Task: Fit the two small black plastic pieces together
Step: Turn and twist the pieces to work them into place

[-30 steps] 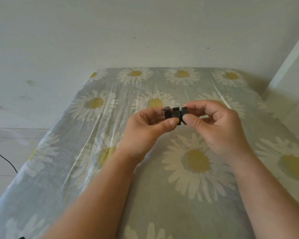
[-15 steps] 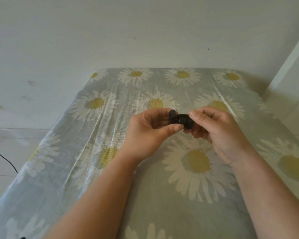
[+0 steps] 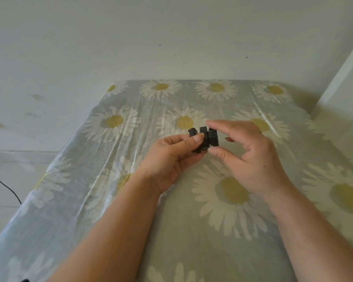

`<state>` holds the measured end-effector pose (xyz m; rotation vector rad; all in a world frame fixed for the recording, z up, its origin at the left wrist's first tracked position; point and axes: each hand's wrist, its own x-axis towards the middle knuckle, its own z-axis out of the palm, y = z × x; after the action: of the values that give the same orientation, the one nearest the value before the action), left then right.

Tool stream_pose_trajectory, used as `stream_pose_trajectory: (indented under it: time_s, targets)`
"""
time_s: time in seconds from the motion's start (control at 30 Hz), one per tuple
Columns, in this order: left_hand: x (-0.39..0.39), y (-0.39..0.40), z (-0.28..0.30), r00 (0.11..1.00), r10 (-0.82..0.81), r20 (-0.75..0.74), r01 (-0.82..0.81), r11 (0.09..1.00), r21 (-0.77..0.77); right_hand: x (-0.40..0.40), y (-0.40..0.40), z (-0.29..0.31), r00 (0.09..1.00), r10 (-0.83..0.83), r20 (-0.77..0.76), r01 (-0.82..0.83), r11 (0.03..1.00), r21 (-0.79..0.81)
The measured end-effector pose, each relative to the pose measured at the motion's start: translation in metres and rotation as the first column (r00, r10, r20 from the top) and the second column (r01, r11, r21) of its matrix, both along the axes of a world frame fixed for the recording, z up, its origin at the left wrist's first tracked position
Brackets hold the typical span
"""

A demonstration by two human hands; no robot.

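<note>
We hold both hands up above the middle of a table (image 3: 130,231) covered with a grey cloth printed with white and yellow daisies. The black plastic pieces (image 3: 205,139) sit between our two hands, in the air over the cloth, somewhat nearer the table's far edge than its near edge and roughly midway between its left and right edges. They look pressed against each other as one dark cluster, and we cannot tell whether they are fully locked together or only touching.

Our left hand (image 3: 171,159) grips the cluster from the left: the thumb lies across its near face and the other fingers curl behind and beneath it, so the left part is pinched firmly. Our right hand (image 3: 251,157) comes in from the right. Its index finger reaches over the top of the pieces and its thumb (image 3: 220,154) sits just below the cluster's lower right corner; both appear to touch the plastic in a loose pinch, while the remaining fingers are spread and curled away from it, clear of the pieces.

Both forearms run from the near edge of the table toward its middle. A thin dark cable (image 3: 4,186) trails beyond the table's left edge, against the pale wall (image 3: 171,37).
</note>
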<state>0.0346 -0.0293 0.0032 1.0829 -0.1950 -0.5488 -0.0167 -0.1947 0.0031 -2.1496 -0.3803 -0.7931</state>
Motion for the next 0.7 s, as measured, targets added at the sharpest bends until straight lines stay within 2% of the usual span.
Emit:
stream_pose_trajectory:
  time_s: [0.2, 0.4, 0.57, 0.7]
  targets:
    - [-0.001, 0.000, 0.001, 1.000, -0.017, -0.002, 0.017, 1.000, -0.015, 0.000, 0.000, 0.002, 1.000, 0.021, -0.009, -0.021, 0.999, 0.028]
    - [-0.004, -0.003, 0.002, 0.996, -0.014, 0.084, 0.015, 1.000, -0.008, 0.000, -0.001, 0.004, 0.999, 0.033, -0.040, -0.027, 0.990, 0.141]
    - [-0.007, -0.004, 0.003, 0.973, 0.060, 0.223, -0.076, 0.995, 0.061, -0.002, -0.001, 0.007, 0.995, 0.064, -0.081, -0.040, 0.962, 0.271]
    - [-0.011, -0.006, 0.005, 0.918, 0.119, 0.379, -0.175, 0.978, 0.116, -0.001, -0.005, 0.007, 0.987, 0.102, -0.126, -0.046, 0.920, 0.388]
